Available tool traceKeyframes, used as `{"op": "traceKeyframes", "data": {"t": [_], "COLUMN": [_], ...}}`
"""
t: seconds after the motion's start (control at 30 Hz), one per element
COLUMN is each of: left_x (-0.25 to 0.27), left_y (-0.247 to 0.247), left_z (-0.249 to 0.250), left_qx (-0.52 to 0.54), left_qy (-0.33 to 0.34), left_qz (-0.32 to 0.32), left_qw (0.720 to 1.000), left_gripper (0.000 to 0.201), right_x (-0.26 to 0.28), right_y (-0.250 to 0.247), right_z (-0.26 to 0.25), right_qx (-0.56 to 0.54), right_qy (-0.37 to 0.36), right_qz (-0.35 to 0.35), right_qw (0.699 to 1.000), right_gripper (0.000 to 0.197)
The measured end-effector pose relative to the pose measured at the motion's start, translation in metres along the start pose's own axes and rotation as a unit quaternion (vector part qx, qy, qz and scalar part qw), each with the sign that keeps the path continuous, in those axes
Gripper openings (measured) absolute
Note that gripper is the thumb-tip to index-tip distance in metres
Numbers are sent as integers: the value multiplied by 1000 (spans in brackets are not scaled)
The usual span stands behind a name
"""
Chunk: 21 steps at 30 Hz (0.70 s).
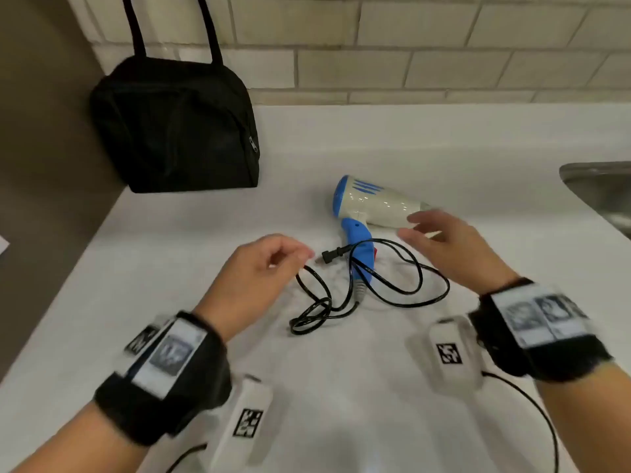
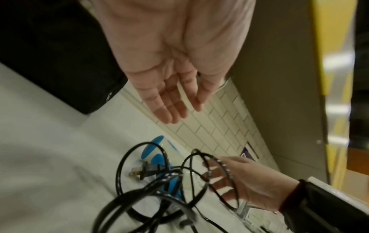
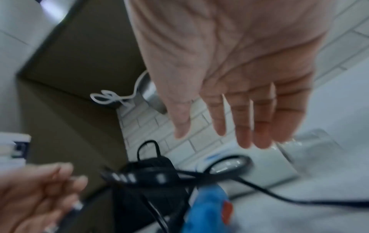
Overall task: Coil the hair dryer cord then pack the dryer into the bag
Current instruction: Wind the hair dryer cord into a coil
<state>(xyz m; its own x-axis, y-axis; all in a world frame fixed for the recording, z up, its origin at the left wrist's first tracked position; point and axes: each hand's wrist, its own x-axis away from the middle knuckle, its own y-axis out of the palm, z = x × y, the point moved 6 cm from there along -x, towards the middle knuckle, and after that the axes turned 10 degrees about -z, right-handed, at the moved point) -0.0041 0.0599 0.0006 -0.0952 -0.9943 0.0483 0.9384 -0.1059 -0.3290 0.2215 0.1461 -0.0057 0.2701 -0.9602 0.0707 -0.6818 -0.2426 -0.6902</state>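
1. Between both hands on white countertop [image 1: 205, 233]: cream-and-blue plastic hair dryer [image 1: 372, 208], lying on its side, with loose black cord [image 1: 403, 288] around the blue handle.
2. Left hand [image 1: 259, 268]: fingers loosely curled, just beside the cord, holding nothing visible.
3. Right hand [image 1: 454, 250]: fingers spread, near the dryer nozzle; contact cannot be told.
4. Far beyond left hand: black fabric zippered bag [image 1: 174, 128], upright against tiled wall [image 1: 409, 46].
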Motion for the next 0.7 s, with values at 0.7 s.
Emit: {"op": "traceKeyframes", "data": {"t": [0.7], "left_x": [-107], "left_y": [70], "left_z": [-41], "left_qx": [-80], "left_qy": [-225], "left_qz": [-144], "left_qw": [960], "left_gripper": [41], "right_x": [12], "right_y": [21], "right_z": [-56], "right_qx": [-173], "right_qy": [-239], "right_qz": [-97], "right_qw": [950], "right_gripper": [18]}}
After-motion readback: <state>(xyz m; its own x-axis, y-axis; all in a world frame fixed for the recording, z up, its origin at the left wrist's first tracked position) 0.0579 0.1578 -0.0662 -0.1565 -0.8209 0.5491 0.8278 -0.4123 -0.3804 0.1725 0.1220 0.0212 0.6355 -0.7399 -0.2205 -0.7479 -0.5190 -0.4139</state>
